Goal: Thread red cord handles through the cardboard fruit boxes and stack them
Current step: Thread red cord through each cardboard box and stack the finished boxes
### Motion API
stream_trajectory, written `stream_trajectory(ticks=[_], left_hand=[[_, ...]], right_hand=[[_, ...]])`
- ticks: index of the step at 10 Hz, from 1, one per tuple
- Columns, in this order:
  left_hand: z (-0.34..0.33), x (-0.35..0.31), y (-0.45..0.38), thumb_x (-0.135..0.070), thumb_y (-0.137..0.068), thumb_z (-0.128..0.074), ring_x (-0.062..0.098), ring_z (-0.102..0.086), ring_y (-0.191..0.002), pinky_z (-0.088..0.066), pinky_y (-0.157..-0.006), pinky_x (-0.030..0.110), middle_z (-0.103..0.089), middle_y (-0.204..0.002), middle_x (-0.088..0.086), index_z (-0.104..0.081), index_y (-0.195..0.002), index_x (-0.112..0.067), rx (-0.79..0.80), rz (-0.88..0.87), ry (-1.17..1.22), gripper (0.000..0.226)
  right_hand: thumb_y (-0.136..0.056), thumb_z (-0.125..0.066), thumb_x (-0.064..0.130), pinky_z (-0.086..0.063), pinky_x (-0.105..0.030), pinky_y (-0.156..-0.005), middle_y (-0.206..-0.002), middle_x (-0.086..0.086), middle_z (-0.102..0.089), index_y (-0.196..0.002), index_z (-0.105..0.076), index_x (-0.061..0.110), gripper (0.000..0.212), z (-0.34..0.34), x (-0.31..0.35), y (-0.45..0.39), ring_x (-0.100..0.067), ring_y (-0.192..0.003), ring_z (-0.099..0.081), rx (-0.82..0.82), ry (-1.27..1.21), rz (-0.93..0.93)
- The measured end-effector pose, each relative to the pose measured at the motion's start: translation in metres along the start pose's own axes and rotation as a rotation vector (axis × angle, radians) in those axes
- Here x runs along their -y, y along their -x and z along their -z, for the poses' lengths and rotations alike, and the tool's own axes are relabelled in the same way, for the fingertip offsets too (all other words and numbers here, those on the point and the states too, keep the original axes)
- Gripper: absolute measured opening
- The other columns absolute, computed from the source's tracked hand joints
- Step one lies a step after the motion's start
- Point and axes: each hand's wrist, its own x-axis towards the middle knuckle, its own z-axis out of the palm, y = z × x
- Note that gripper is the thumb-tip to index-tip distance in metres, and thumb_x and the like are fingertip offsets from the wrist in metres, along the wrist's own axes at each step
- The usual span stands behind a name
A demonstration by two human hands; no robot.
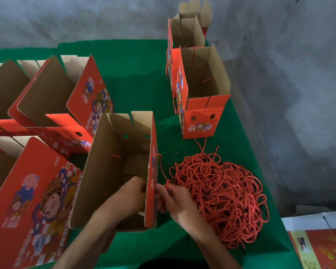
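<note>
Where the grey concrete floor [279, 55] shows on two sides, a green table [136, 70] fills most of the scene. On its left stand rows of open red boxes [52, 90], brown inside, with a cartoon figure printed on their sides. Along its far right edge stand more boxes [202, 90] in a line, red cords hanging from their left walls. A big tangled cord pile [221, 195] lies on the near right of the table, and some flat printed sheets [318, 247] lie at the lower right corner.

Both forearms come up from the bottom edge to the open box [114, 171] in the middle. The left hand [132, 195] is down inside it, pressed against the right wall; whether it holds anything I cannot tell. The right hand [175, 202] is outside that wall, fingers curled, pinching a cord [162, 171] that runs up to a hole in the wall.
</note>
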Motion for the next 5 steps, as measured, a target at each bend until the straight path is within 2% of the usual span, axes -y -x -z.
stream_trajectory(ticks=[1,2,3,4,5], left_hand=[[-0.003,0.001,-0.001,-0.011,-0.103,-0.05,0.037,-0.065,-0.111,-0.053,-0.097,0.046,-0.069,-0.117,0.023,-0.064,-0.119,0.005,-0.032,-0.006,-0.096,0.026],[-0.005,0.01,-0.006,-0.012,-0.103,-0.051,0.035,-0.067,-0.108,-0.054,-0.095,0.046,-0.069,-0.116,0.021,-0.062,-0.12,0.002,-0.04,0.002,-0.079,0.024],[-0.006,0.009,-0.011,-0.022,-0.103,-0.054,0.025,-0.07,-0.101,-0.058,-0.09,0.04,-0.071,-0.11,0.011,-0.063,-0.118,-0.01,-0.088,0.043,-0.023,0.021],[-0.003,0.009,-0.015,-0.029,-0.103,-0.056,0.012,-0.071,-0.089,-0.061,-0.08,0.03,-0.069,-0.101,0.001,-0.059,-0.108,-0.023,-0.13,0.057,0.067,0.009],[0.0,0.01,-0.006,-0.034,-0.104,-0.053,0.009,-0.069,-0.091,-0.061,-0.081,0.03,-0.066,-0.106,-0.004,-0.056,-0.113,-0.028,-0.222,-0.033,0.038,0.011]], right_hand=[[-0.095,-0.051,0.075,-0.054,-0.036,-0.056,-0.071,-0.009,-0.071,-0.077,-0.07,0.018,0.063,-0.002,-0.012,0.0,-0.024,-0.06,-0.068,0.05,0.051,-0.035],[-0.103,-0.041,0.066,-0.056,-0.034,-0.058,-0.071,-0.011,-0.073,-0.075,-0.07,0.011,0.068,-0.002,-0.016,-0.002,-0.024,-0.06,-0.07,0.039,0.185,-0.094],[-0.11,-0.041,0.039,-0.061,-0.043,-0.077,-0.092,-0.01,-0.075,-0.097,-0.067,0.01,0.041,0.01,-0.031,0.0,-0.026,-0.081,-0.074,0.098,0.628,-0.181],[-0.101,-0.06,0.043,-0.054,-0.037,-0.096,-0.119,-0.007,-0.067,-0.12,-0.063,0.013,0.036,0.009,-0.042,0.001,-0.024,-0.109,-0.066,0.151,0.923,-0.339],[-0.098,-0.064,0.039,-0.055,-0.036,-0.097,-0.123,-0.009,-0.068,-0.124,-0.065,0.013,0.037,0.002,-0.046,-0.003,-0.027,-0.114,-0.067,0.166,0.97,-0.455]])
